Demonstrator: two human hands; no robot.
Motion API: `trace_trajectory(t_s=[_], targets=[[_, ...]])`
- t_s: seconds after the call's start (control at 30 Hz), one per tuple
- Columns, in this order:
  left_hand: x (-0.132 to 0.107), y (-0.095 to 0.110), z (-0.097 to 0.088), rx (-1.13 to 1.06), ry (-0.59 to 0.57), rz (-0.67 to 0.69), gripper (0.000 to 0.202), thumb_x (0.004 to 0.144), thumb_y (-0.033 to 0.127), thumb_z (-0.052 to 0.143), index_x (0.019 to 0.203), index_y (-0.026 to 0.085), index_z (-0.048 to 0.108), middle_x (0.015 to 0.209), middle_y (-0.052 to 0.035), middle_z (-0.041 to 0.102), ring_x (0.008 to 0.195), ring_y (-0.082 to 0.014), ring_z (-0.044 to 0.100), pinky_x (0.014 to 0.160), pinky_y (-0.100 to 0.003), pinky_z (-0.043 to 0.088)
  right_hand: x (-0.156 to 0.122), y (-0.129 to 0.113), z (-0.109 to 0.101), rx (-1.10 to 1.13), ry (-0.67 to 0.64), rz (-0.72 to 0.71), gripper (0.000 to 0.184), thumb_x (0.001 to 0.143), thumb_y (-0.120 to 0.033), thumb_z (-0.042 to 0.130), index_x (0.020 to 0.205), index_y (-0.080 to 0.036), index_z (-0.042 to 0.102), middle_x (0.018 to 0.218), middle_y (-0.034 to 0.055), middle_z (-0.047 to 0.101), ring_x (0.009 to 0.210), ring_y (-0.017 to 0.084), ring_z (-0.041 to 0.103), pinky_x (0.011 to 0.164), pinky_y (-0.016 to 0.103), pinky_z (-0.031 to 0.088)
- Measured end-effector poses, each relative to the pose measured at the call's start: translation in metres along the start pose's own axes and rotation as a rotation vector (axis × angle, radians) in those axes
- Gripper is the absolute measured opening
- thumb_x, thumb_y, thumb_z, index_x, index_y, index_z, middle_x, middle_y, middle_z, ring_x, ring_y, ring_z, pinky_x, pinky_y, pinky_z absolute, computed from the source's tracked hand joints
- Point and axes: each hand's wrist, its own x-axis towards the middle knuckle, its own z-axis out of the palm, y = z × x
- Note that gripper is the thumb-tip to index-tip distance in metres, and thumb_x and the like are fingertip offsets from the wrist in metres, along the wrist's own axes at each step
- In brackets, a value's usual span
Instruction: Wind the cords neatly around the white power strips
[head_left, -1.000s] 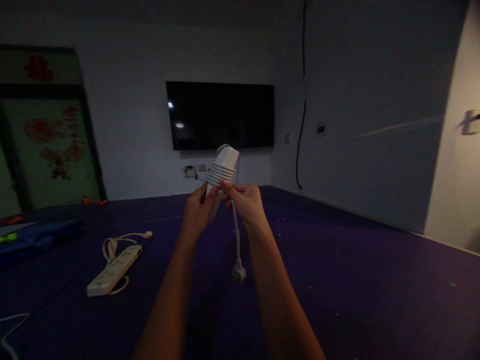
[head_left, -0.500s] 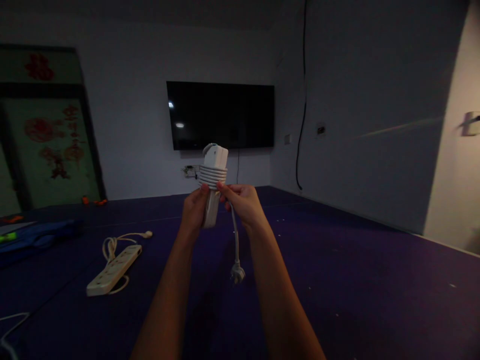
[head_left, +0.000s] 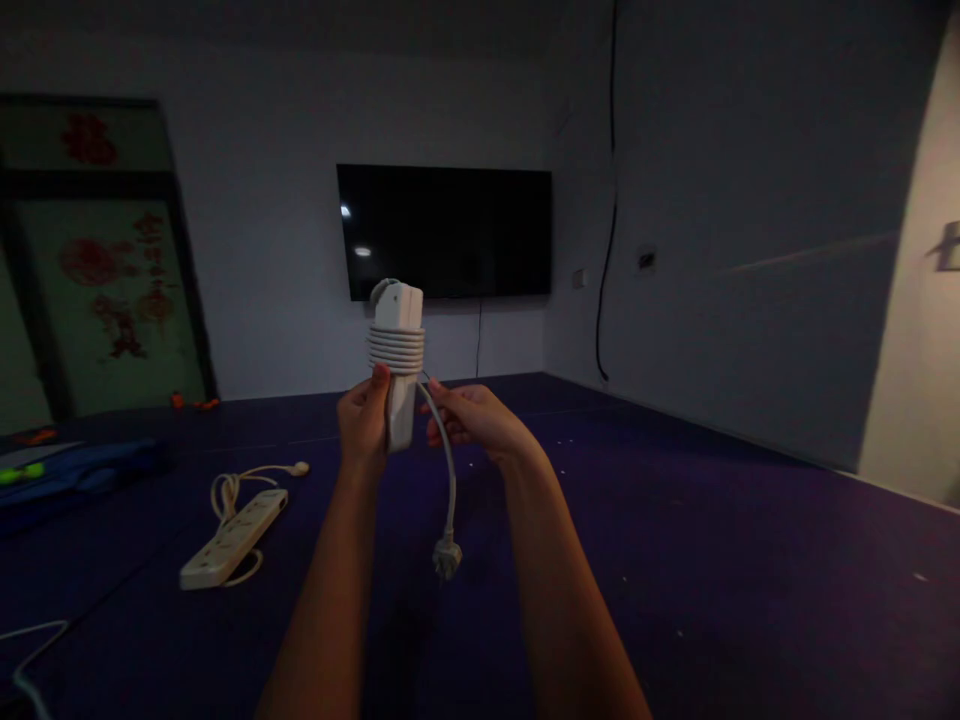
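Observation:
My left hand is closed around the lower part of a white power strip, held upright in front of me. Its grey-white cord is wound in several tight turns about the strip's middle. The cord's free end hangs down in a curve, with the plug dangling at the bottom. Just right of the strip is my right hand, thumb and fingers pinched together. The hanging cord passes in front of its fingertips. A thin dark line runs between the coil and the thumb; what the pinch holds is unclear.
A second white power strip with a loosely looped cord lies on the purple surface to the left. Blue cloth and a white cable are at far left. A television hangs on the back wall.
The wrapped power strip and my left hand have moved left. My right hand has come away from the coil, leaving a gap, and the plug has swung left and slightly lower.

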Motion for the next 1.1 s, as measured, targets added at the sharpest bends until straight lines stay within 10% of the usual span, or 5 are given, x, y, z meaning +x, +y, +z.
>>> trace_trajectory(t_s=[0.17, 0.47, 1.1], targets=[[0.007, 0.002, -0.009, -0.065, 0.046, -0.056, 0.066, 0.047, 0.08, 0.064, 0.06, 0.015, 0.056, 0.044, 0.0055, 0.046, 0.035, -0.0061, 0.04, 0.035, -0.02, 0.029, -0.007, 0.0, -0.017, -0.104, -0.187, -0.008, 0.024, 0.091, -0.023, 0.054, 0.072, -0.013, 0.064, 0.051, -0.0021, 0.058, 0.044, 0.007, 0.055, 0.046, 0.018, 0.041], [0.012, 0.002, -0.013, -0.2, -0.146, -0.285, 0.066, 0.073, 0.076, 0.046, 0.084, 0.013, 0.063, 0.05, 0.0003, 0.058, 0.035, -0.0098, 0.052, 0.035, -0.021, 0.041, -0.01, -0.012, -0.009, 0.021, 0.128, -0.248, 0.02, 0.088, -0.02, 0.053, 0.078, -0.012, 0.069, 0.048, -0.0079, 0.039, 0.039, 0.003, 0.033, 0.041, 0.017, 0.034], [0.004, 0.009, -0.012, -0.658, -0.396, -0.61, 0.074, 0.086, 0.069, 0.021, 0.1, 0.009, 0.062, 0.058, -0.0019, 0.051, 0.041, -0.0082, 0.042, 0.039, -0.021, 0.041, -0.021, -0.019, -0.006, -0.005, 0.258, -0.555, 0.031, 0.083, -0.036, 0.057, 0.089, -0.011, 0.073, 0.048, -0.0056, 0.043, 0.042, 0.005, 0.037, 0.041, 0.02, 0.032]])
